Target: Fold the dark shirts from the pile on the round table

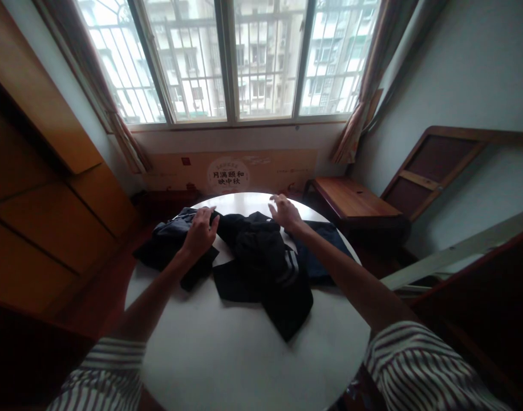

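Note:
A crumpled black garment (261,251) with white stripes on one part lies across the middle of the round white table (244,354). My left hand (201,231) is at its far left side, fingers apart and nothing visibly gripped. Beyond its far right side my right hand (284,212) is raised with curved, parted fingers, holding nothing that I can see. A loose heap of dark clothes (169,240) rests at the table's left edge, partly behind my left hand. Under my right forearm lies a flat navy garment (321,251), partly hidden.
A brown wooden stool or low table (355,197) stands beyond the table at the right. Wooden cabinets (47,228) line the left. A printed panel (261,171) sits below the barred window (265,63) at the back.

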A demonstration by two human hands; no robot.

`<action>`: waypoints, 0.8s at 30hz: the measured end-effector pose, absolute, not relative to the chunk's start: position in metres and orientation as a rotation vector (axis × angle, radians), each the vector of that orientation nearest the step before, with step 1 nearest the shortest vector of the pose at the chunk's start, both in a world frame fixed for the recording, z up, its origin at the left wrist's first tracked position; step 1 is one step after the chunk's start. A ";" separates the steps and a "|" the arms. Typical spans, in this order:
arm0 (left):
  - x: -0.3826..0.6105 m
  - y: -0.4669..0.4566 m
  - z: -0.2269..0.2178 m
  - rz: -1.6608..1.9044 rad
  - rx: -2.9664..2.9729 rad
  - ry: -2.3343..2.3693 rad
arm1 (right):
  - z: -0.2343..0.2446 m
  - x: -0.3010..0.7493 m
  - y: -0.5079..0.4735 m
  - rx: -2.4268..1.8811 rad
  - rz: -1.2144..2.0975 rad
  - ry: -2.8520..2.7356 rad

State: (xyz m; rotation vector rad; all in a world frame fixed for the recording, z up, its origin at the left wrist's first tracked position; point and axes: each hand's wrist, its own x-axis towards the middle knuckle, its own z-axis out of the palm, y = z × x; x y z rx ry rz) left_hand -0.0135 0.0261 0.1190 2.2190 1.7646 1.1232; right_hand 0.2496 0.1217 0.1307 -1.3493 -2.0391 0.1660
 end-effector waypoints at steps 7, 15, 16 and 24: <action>-0.010 -0.063 0.057 0.393 2.473 1.533 | 0.066 0.298 -0.007 -1.244 0.215 -2.554; 0.001 -0.084 0.033 0.303 2.583 1.351 | 0.062 0.319 -0.016 -1.282 0.160 -2.506; 0.000 -0.090 0.040 0.293 2.525 1.287 | 0.065 0.322 -0.014 -1.280 0.167 -2.469; -0.008 -0.076 0.115 0.099 2.044 0.786 | 0.104 0.352 0.018 -1.249 0.661 -2.267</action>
